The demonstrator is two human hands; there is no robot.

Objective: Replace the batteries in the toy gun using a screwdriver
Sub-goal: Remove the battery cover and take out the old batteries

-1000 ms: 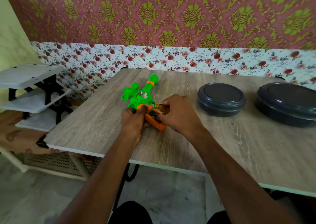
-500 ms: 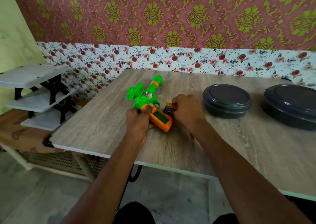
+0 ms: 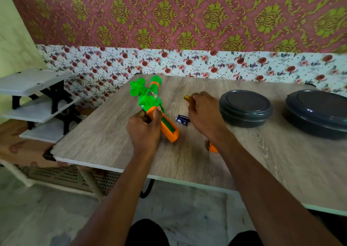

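Centre frame, the green-and-orange plastic toy gun (image 3: 148, 100) is gripped by the left hand (image 3: 144, 131); the gold-tipped battery (image 3: 187, 97) pinched in the right hand (image 3: 204, 114) is best kept from the dark-blue battery (image 3: 182, 119).

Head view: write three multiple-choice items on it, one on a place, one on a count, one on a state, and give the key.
1. The small dark-blue cylindrical battery lies: A. on the floor; B. on the wood-grain table between the green-and-orange plastic toy gun and the right hand, which pinches a golden object; C. inside the gun.
2. Dark grey round lidded containers on the table: A. one; B. two; C. three.
3. The battery compartment in the gun's orange grip is: A. open; B. covered; C. taped shut.
Key: 1 B, it rests on bare wood beside the grip; 2 B, both stand at the right; 3 A, its green inside shows while the left hand grips the gun.
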